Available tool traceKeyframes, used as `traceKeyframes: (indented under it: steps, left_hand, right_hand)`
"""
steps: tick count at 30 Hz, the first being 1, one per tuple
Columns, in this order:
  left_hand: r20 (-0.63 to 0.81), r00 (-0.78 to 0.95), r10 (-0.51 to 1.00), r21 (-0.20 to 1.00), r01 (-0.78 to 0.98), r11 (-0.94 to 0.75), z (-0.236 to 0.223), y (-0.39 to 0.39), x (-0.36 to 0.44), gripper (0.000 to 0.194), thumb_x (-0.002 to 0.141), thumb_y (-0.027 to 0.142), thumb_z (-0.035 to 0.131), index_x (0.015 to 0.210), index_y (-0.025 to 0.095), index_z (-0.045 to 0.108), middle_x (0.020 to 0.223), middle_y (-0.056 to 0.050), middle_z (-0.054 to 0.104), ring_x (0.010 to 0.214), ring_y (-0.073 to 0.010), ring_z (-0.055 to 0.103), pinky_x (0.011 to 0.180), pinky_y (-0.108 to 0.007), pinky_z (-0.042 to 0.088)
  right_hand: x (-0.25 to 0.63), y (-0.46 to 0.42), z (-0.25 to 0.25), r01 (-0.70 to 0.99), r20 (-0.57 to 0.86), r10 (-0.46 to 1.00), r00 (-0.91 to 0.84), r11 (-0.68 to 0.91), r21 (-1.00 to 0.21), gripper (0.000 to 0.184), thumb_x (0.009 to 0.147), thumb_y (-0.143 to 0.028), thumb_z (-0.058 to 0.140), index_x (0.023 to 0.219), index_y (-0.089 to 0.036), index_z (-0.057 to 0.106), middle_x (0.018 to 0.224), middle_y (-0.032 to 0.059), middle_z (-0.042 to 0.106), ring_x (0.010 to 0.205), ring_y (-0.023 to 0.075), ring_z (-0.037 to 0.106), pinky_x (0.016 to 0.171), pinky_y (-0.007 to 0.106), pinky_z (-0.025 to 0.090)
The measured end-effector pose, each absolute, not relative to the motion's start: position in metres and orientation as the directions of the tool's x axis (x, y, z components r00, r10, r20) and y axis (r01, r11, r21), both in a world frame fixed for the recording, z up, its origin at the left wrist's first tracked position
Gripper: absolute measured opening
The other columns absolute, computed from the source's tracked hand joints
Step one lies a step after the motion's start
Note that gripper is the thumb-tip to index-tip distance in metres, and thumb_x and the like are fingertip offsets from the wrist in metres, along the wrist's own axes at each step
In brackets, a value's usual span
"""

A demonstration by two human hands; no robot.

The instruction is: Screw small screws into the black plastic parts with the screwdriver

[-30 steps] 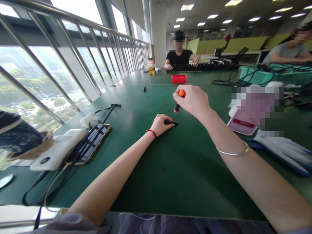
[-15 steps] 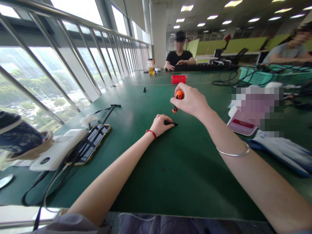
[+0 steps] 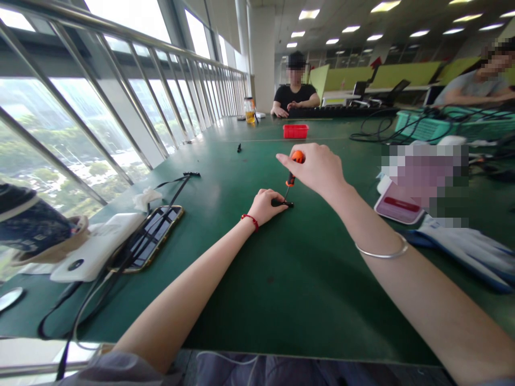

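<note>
While your left hand (image 3: 263, 208) pinches a small black part (image 3: 288, 204) on the green tabletop (image 3: 273, 300), your right hand (image 3: 317, 166) curls about an orange-and-black screwdriver (image 3: 290, 179).
In the head view, your right thumb (image 3: 284, 159) sticks out past the handle (image 3: 298, 156), and the tilted shaft (image 3: 287, 193) reaches down to the part beside your left hand; a red bin (image 3: 295, 132) sits beyond.

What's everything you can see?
screwdriver: 1, orange-black, at right hand
small part: 1, black, below screwdriver
table: 1, green, underneath
bin: 1, red, ahead
phone: 1, dark screen, left
gadget: 1, white, beside phone
jar: 1, amber contents, far end
basket: at least 1, teal, right
cables: several, black, right
gloves: count unclear, white-blue, right
railing: 1, silver, left
people: 2, black and grey tops, beyond
left hand: 1, red bracelet, centre
right hand: 1, silver bangle, centre
</note>
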State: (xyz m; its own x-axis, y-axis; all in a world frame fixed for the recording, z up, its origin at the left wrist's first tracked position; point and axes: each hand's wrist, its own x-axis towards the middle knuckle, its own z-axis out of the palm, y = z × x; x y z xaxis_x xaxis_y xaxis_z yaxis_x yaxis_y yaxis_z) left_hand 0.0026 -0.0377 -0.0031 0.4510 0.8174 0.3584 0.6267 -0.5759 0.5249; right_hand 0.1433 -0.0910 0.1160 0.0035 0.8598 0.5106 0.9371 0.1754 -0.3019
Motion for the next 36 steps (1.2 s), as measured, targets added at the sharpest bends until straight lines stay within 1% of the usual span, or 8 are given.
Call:
traceKeyframes:
  steps: [6, 11, 17, 23, 25, 28, 33, 36]
  left_hand:
    - [0.354, 0.446, 0.822, 0.523, 0.634, -0.569, -0.0028, -0.0382, 0.0032, 0.015, 0.07, 0.031, 0.067, 0.077, 0.018, 0.066, 0.087, -0.003, 0.067, 0.093, -0.0217, 0.055, 0.092, -0.038, 0.041]
    - [0.353, 0.451, 0.819, 0.522, 0.632, -0.573, -0.0029, -0.0379, 0.0028, 0.014, 0.071, 0.031, 0.067, 0.077, 0.019, 0.066, 0.087, -0.002, 0.067, 0.093, -0.0213, 0.056, 0.092, -0.038, 0.041]
    - [0.355, 0.45, 0.82, 0.52, 0.634, -0.573, -0.0029, -0.0377, 0.0027, 0.014, 0.071, 0.031, 0.067, 0.077, 0.019, 0.065, 0.087, -0.002, 0.067, 0.093, -0.0212, 0.056, 0.092, -0.038, 0.041]
    - [0.351, 0.453, 0.819, 0.519, 0.634, -0.573, -0.0033, -0.0373, 0.0024, 0.015, 0.071, 0.031, 0.067, 0.078, 0.018, 0.066, 0.089, -0.003, 0.067, 0.093, -0.0215, 0.056, 0.092, -0.037, 0.041]
    - [0.351, 0.45, 0.821, 0.519, 0.636, -0.571, -0.0034, -0.0374, 0.0023, 0.015, 0.071, 0.031, 0.067, 0.078, 0.018, 0.066, 0.088, -0.003, 0.067, 0.093, -0.0214, 0.056, 0.092, -0.037, 0.041]
    - [0.35, 0.452, 0.82, 0.523, 0.632, -0.572, -0.0034, -0.0376, 0.0023, 0.014, 0.071, 0.032, 0.066, 0.078, 0.019, 0.066, 0.088, -0.002, 0.067, 0.093, -0.0212, 0.056, 0.092, -0.038, 0.041]
    - [0.351, 0.453, 0.819, 0.528, 0.627, -0.573, -0.0032, -0.0376, 0.0023, 0.014, 0.071, 0.032, 0.066, 0.077, 0.019, 0.066, 0.088, -0.002, 0.067, 0.093, -0.0212, 0.056, 0.092, -0.038, 0.041]
    - [0.349, 0.447, 0.824, 0.528, 0.632, -0.567, -0.003, -0.0378, 0.0022, 0.014, 0.071, 0.032, 0.067, 0.077, 0.02, 0.066, 0.088, -0.002, 0.067, 0.094, -0.0215, 0.055, 0.092, -0.038, 0.042]
  right_hand:
    - [0.142, -0.0926, 0.1172, 0.926, 0.526, 0.85, 0.0, 0.198, -0.32, 0.023, 0.072, -0.039, 0.054, 0.089, -0.023, 0.058, 0.073, 0.0026, 0.062, 0.064, 0.0185, 0.052, 0.056, 0.028, 0.034]
    - [0.1419, -0.092, 0.1173, 0.937, 0.505, 0.863, 0.013, 0.165, -0.306, 0.032, 0.078, -0.05, 0.045, 0.068, -0.022, 0.058, 0.066, 0.0042, 0.06, 0.065, 0.0203, 0.053, 0.056, 0.029, 0.034]
    - [0.1436, -0.0914, 0.117, 0.933, 0.519, 0.855, 0.003, 0.185, -0.308, 0.023, 0.071, -0.042, 0.055, 0.085, -0.024, 0.059, 0.072, 0.0023, 0.062, 0.064, 0.0189, 0.053, 0.055, 0.028, 0.034]
    - [0.1443, -0.0903, 0.1172, 0.941, 0.507, 0.862, 0.004, 0.168, -0.293, 0.032, 0.079, -0.05, 0.043, 0.072, -0.023, 0.059, 0.068, 0.0039, 0.061, 0.066, 0.0198, 0.053, 0.056, 0.028, 0.034]
    - [0.1443, -0.0903, 0.1169, 0.94, 0.518, 0.856, 0.006, 0.173, -0.296, 0.023, 0.076, -0.044, 0.049, 0.081, -0.024, 0.059, 0.072, 0.0031, 0.062, 0.066, 0.0198, 0.053, 0.056, 0.028, 0.034]
    - [0.1439, -0.0906, 0.1163, 0.937, 0.521, 0.854, 0.013, 0.171, -0.304, 0.029, 0.072, -0.043, 0.055, 0.093, -0.023, 0.058, 0.074, 0.0034, 0.062, 0.066, 0.0202, 0.054, 0.056, 0.028, 0.035]
    - [0.1425, -0.0912, 0.1165, 0.942, 0.504, 0.863, 0.027, 0.146, -0.301, 0.031, 0.08, -0.049, 0.044, 0.076, -0.023, 0.06, 0.071, 0.006, 0.062, 0.069, 0.0218, 0.055, 0.057, 0.029, 0.036]
    - [0.1421, -0.092, 0.1171, 0.938, 0.516, 0.857, 0.023, 0.16, -0.307, 0.022, 0.075, -0.041, 0.053, 0.087, -0.024, 0.059, 0.075, 0.0046, 0.064, 0.069, 0.0211, 0.054, 0.057, 0.029, 0.036]
